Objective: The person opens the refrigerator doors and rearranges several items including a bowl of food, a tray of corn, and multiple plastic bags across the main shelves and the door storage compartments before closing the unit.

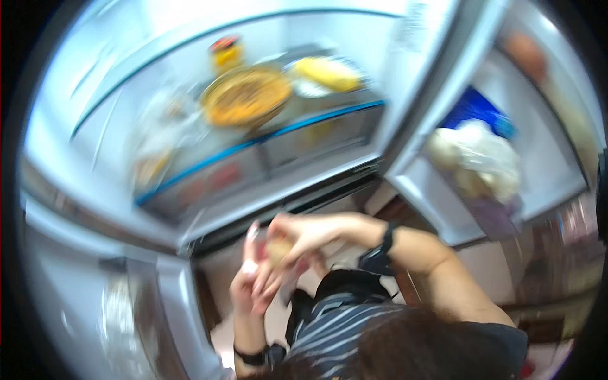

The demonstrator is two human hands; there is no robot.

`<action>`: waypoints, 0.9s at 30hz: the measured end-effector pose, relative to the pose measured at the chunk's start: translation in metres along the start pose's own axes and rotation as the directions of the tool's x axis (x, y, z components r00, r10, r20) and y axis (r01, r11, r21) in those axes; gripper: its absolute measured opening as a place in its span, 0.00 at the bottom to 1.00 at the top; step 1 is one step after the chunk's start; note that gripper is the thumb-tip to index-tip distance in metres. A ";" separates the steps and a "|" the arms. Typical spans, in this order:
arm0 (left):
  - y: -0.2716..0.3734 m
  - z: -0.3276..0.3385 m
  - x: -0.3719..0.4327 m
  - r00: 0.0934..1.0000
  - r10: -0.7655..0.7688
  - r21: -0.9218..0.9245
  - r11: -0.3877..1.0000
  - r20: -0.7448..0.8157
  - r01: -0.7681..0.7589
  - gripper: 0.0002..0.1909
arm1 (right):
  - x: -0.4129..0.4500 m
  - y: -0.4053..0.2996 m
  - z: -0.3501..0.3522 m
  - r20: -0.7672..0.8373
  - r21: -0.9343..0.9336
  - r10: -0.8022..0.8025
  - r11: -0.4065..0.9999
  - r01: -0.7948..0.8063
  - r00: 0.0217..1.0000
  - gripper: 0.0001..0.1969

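My left hand (254, 280) and my right hand (306, 235) meet in front of an open refrigerator, with a small tan item (279, 250) between them. The right fingers and thumb close around this item from above. Beneath it, the left hand's lower fingers curl against it while one finger points up. Motion blur hides what the item is, and the right hand covers part of it. Something reddish shows just beside the fingers. Both wrists wear dark bands.
On the refrigerator's glass shelf (294, 118) stand a bowl of orange-brown food (249, 97), a jar with a red lid (226, 53), a yellow item (327, 73) and clear plastic bags (171, 114). The right door bin holds a white plastic bag (491, 156) and a blue packet (475, 114). The left door (180, 294) is open.
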State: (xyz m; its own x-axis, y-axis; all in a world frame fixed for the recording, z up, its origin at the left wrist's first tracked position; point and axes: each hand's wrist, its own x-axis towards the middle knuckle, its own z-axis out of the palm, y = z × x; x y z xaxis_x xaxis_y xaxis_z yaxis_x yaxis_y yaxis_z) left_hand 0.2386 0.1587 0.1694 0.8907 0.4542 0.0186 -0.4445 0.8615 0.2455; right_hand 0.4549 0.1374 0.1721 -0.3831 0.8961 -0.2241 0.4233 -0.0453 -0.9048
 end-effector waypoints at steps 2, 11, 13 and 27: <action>0.001 0.000 -0.009 1.000 0.001 -0.046 0.999 -0.015 -0.002 0.44 | 0.014 0.012 0.037 0.027 0.247 0.057 0.967 -0.062 0.998 0.29; -0.019 0.004 -0.005 0.992 -0.073 -0.090 0.994 -0.100 0.064 0.39 | 0.043 0.085 0.125 -0.460 -0.352 -0.334 0.919 0.176 0.823 0.23; -0.013 -0.003 -0.013 0.996 -0.070 -0.116 0.991 -0.050 0.063 0.38 | 0.018 0.023 0.094 -0.114 0.004 0.032 0.999 -0.032 0.993 0.27; -0.032 -0.003 -0.032 0.971 -0.214 -0.038 0.977 -0.105 0.211 0.39 | -0.031 0.028 0.107 -0.459 -0.168 0.076 0.971 -0.170 0.885 0.13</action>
State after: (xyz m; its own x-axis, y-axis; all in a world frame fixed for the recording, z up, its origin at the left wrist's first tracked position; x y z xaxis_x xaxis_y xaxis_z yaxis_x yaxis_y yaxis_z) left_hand 0.2242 0.1169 0.1580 0.9501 0.2803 -0.1368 -0.2493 0.9460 0.2071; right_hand 0.3912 0.0615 0.1147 0.0700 0.9924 -0.1009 0.6143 -0.1226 -0.7795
